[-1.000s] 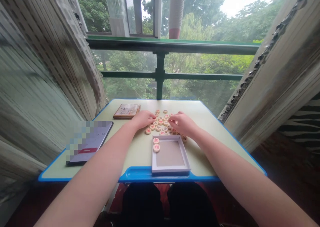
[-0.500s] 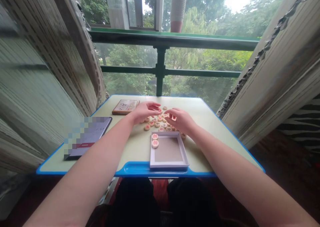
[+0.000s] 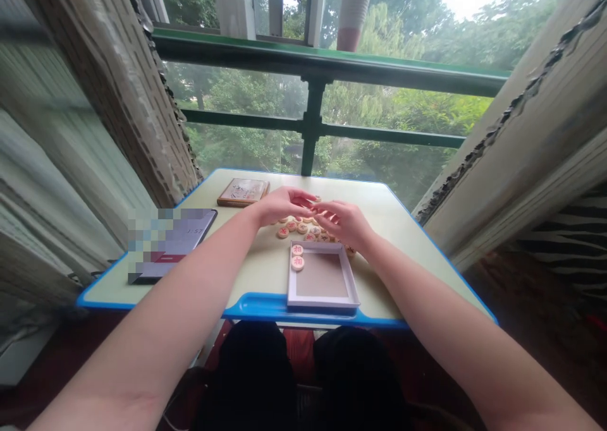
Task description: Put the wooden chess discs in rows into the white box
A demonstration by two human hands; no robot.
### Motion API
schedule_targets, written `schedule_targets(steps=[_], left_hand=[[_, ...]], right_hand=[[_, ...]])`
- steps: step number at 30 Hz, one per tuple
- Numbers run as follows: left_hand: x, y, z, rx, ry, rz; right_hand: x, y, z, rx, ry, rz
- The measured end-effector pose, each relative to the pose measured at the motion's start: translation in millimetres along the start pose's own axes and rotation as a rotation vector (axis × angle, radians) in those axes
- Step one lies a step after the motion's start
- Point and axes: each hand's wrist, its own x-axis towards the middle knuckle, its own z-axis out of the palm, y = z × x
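Observation:
A group of round Chinese chess pieces (image 3: 302, 227) with red and dark characters lies in the middle of the small table. Over its far left side reaches my left hand (image 3: 287, 205), fingers stretched out to the right and apart. My right hand (image 3: 346, 221) hovers above the right part of the group, its fingers loosely bent, the tips close to those of my left hand. Both hands hide some pieces; whether a fingertip touches one is unclear. Nearer me, a shallow white box (image 3: 349, 279) holds two pieces with red characters, one piece (image 3: 297, 250) behind the other (image 3: 298, 264).
A flat box lid (image 3: 243, 191) with dark writing lies at the back left. A tablet (image 3: 192, 238), partly blurred out, lies at the left edge. The table (image 3: 389, 229) has a blue rim. Beyond stands a green railing (image 3: 310, 121), with curtains on both sides.
My hands have drawn closer together over the pieces, the left moving right. The view has tilted and shifted slightly. The two pieces in the box stay put.

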Motion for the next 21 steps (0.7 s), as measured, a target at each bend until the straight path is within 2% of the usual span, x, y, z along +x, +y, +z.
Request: schedule_targets(steps=[4, 7, 11, 15, 21], left_hand=[[0, 0, -0.1, -0.030, -0.004, 0.015], [-1, 0, -1.6, -0.041, 0.051, -0.003], [-4, 2, -5.6, 0.127, 0.117, -0.113], [-7, 3, -8.2, 0.252, -0.056, -0.261], [-12, 8, -12.9, 0.346, -0.236, -0.438]], right_hand=[[0, -1, 2, 0.077, 0.032, 0.051], [1, 2, 3, 0.076, 0.066, 0.077], [1, 4, 3, 0.045, 0.068, 0.063], [0, -2, -1, 0.028, 0.002, 0.015], [-3, -15, -4, -0.001, -0.157, -0.071]])
